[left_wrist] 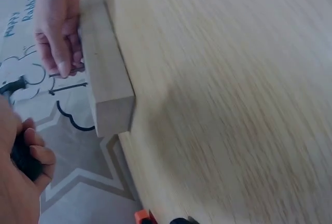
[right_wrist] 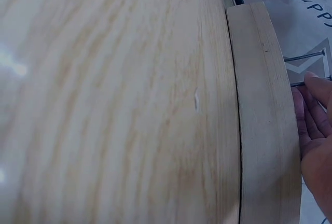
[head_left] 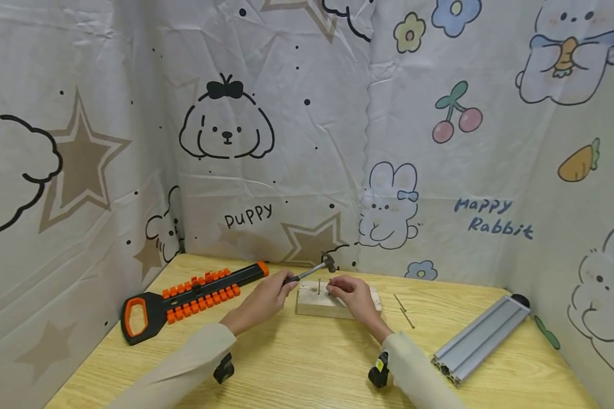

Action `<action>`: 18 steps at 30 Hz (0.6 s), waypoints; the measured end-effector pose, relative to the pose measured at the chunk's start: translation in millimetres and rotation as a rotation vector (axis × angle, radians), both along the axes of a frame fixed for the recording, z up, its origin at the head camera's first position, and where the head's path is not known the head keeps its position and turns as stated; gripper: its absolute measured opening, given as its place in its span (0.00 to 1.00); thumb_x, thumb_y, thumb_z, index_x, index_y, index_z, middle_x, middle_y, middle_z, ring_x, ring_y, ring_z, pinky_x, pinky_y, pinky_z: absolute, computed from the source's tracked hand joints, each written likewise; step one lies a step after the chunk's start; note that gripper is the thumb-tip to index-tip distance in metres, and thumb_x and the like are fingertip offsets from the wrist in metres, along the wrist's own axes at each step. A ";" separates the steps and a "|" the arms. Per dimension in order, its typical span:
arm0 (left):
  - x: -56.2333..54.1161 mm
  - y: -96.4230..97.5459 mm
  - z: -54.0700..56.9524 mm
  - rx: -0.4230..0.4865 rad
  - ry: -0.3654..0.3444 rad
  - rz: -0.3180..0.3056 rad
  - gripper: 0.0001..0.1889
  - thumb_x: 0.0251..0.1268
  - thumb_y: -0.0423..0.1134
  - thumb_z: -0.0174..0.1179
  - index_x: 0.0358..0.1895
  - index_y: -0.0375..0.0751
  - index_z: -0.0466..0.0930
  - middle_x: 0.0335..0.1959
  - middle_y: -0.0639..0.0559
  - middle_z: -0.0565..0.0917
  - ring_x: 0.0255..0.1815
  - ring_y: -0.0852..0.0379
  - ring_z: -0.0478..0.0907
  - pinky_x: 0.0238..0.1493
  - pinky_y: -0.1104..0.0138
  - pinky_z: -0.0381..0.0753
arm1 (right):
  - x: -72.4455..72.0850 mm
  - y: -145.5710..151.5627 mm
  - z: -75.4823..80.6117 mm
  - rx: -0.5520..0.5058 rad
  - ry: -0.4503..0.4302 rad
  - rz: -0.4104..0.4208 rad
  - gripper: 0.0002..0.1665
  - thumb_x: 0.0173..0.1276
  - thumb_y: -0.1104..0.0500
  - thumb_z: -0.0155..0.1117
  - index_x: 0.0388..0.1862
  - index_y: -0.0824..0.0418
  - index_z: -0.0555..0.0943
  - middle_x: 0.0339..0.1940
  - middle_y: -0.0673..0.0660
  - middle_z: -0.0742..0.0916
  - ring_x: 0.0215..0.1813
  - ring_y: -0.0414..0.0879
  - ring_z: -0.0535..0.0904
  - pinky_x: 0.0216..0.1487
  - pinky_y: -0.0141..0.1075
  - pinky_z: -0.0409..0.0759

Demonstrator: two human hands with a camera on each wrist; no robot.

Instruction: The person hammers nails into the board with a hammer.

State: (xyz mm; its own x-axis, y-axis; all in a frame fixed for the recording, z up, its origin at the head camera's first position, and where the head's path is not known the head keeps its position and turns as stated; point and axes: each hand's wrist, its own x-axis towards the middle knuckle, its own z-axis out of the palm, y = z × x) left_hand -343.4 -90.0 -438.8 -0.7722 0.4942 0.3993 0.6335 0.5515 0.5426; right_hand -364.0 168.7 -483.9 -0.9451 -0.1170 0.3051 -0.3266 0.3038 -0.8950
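My left hand (head_left: 266, 296) grips the dark handle of a small hammer (head_left: 313, 270), its metal head raised just past the back edge of the wooden block (head_left: 312, 308). One nail (head_left: 319, 287) stands upright in the block's top. Beside it my right hand (head_left: 357, 296) pinches a second nail (right_wrist: 297, 84) between thumb and fingers, upright against the top face. In the left wrist view, the two nails stick out side by side from the block (left_wrist: 106, 53), and the curled left hand (left_wrist: 18, 167) is around the hammer handle. Right fingers partly hide the pinched nail.
Two loose nails (head_left: 404, 311) lie right of the block. A black bar with an orange loop handle and rows of orange clips (head_left: 199, 298) lies at left. A grooved aluminium profile (head_left: 481, 341) lies at right. Patterned cloth (head_left: 286, 142) hangs behind the wooden table (head_left: 286, 369).
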 end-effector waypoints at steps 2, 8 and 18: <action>0.5 -0.7 1.8 0.047 -0.016 -0.009 0.05 0.84 0.34 0.52 0.49 0.36 0.75 0.27 0.55 0.69 0.23 0.65 0.63 0.27 0.71 0.65 | 0.1 -0.6 -0.1 0.005 -0.006 -0.002 0.13 0.72 0.64 0.71 0.51 0.71 0.87 0.46 0.63 0.91 0.47 0.46 0.89 0.46 0.27 0.82; -1.4 -4.1 -2.2 -0.017 -0.018 -0.035 0.05 0.84 0.34 0.53 0.45 0.38 0.75 0.27 0.56 0.70 0.24 0.65 0.62 0.27 0.71 0.65 | 0.9 -2.0 0.2 -0.023 -0.019 -0.007 0.12 0.71 0.67 0.71 0.51 0.72 0.86 0.46 0.64 0.91 0.49 0.53 0.89 0.47 0.28 0.83; -1.4 -4.3 0.1 -0.010 -0.027 -0.024 0.05 0.84 0.35 0.53 0.46 0.37 0.76 0.27 0.56 0.70 0.24 0.65 0.63 0.26 0.72 0.65 | 3.9 -0.5 2.7 -0.011 -0.012 0.006 0.12 0.73 0.66 0.70 0.52 0.71 0.87 0.47 0.64 0.91 0.49 0.52 0.89 0.47 0.27 0.83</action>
State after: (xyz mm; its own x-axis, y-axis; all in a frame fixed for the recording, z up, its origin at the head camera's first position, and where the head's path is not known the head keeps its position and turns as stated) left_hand -344.8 -94.3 -438.6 -0.7705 0.5167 0.3733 0.6319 0.5419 0.5542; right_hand -360.1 168.3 -481.1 -0.9481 -0.1190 0.2948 -0.3172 0.2918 -0.9024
